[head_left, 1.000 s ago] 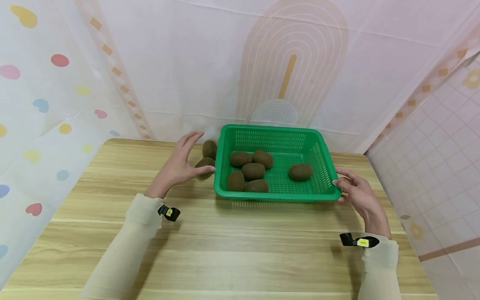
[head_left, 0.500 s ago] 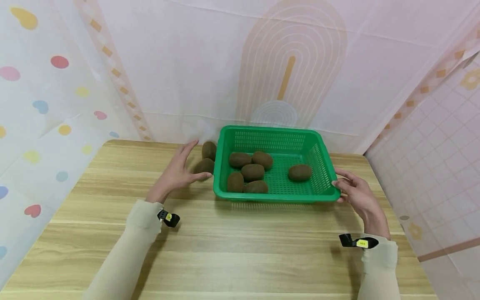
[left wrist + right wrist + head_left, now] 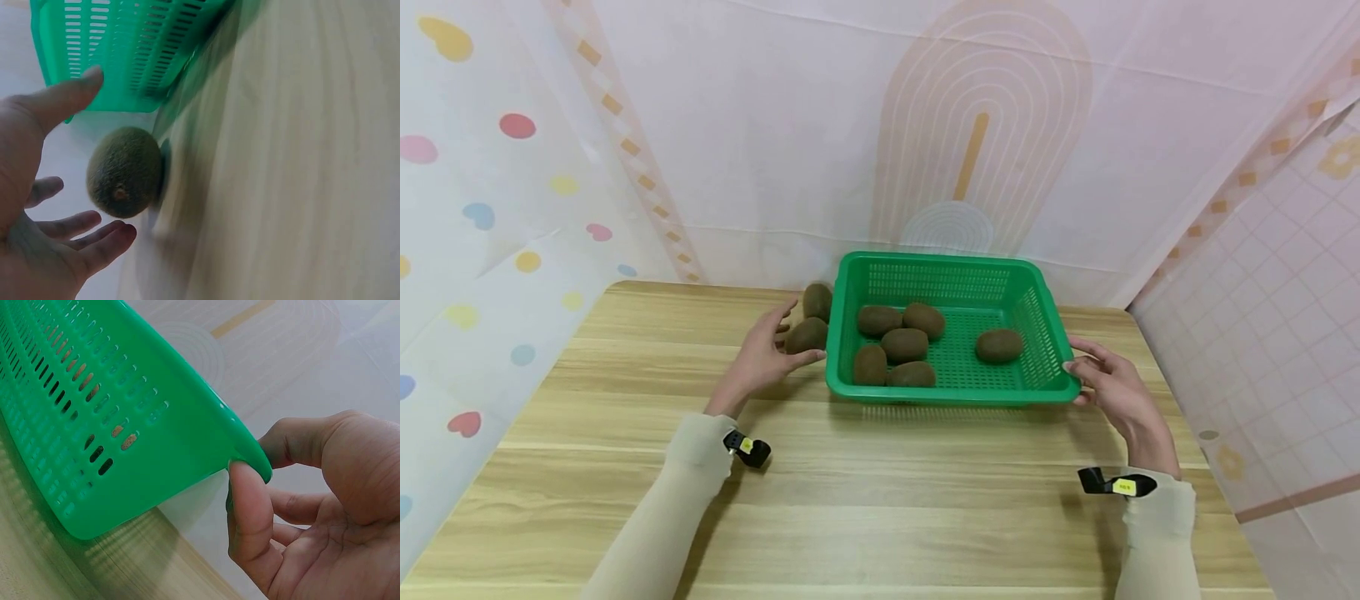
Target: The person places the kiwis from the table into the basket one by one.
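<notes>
A green plastic basket (image 3: 955,395) stands at the back of the table with several brown kiwis (image 3: 906,344) in it. My right hand (image 3: 1120,392) pinches the rim at its front right corner; the right wrist view shows thumb and fingers on the rim (image 3: 250,447). Two more kiwis lie outside, against the left side: a nearer kiwi (image 3: 807,335) and a farther kiwi (image 3: 817,302). My left hand (image 3: 762,354) is around the nearer one, thumb in front and fingers behind. In the left wrist view a gap shows between the fingers and a kiwi (image 3: 125,172).
The wooden table (image 3: 880,500) meets a patterned cloth backdrop (image 3: 760,167) right behind the basket. Cloth walls also rise at the left and right sides. Each wrist wears a black strap (image 3: 747,448) with a yellow label.
My left hand has drawn down from behind the kiwis, and its fingers have bent in toward the nearer one. The right hand and the basket stay in place.
</notes>
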Demonstrator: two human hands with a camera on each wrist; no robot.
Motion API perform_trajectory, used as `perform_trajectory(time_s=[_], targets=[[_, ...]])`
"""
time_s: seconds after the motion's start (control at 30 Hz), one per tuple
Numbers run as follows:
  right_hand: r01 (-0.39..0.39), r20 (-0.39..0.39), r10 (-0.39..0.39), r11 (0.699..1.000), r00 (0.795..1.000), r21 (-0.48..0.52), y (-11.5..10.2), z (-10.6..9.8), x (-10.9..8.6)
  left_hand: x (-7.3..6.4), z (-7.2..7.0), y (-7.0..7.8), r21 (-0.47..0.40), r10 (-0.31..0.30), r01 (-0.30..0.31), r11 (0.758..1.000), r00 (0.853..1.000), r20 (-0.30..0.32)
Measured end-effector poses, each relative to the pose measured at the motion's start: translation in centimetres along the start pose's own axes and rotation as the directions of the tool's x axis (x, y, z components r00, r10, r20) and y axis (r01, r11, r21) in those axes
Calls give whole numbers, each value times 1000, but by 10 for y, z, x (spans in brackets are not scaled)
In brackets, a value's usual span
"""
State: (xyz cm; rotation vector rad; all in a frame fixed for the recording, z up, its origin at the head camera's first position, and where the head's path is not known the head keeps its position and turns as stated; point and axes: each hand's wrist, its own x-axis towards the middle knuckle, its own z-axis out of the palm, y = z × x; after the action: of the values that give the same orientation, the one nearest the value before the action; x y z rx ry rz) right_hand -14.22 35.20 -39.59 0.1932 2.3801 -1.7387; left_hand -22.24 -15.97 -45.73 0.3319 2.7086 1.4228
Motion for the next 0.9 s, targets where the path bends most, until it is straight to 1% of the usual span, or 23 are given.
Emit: perform_trajectory(time_s=[0.17,0.4,0.57,0.9], targets=[[1,1,-1,1000,1000,8,0,0,0,0,5,-4,-3,-15,15,1000,1000,-22],[3,5,-3,1000,1000,19,0,0,1,0,9,-6,-16,-12,11,1000,998,-55],[-3,1,3,1000,1000,17,0,1,1,0,9,-7,-19,-17,15,1000,997,-76],[-1,7,1,1000,1000,21,0,0,1,-1,4,-9,-26,-28,26,999,996,-83]])
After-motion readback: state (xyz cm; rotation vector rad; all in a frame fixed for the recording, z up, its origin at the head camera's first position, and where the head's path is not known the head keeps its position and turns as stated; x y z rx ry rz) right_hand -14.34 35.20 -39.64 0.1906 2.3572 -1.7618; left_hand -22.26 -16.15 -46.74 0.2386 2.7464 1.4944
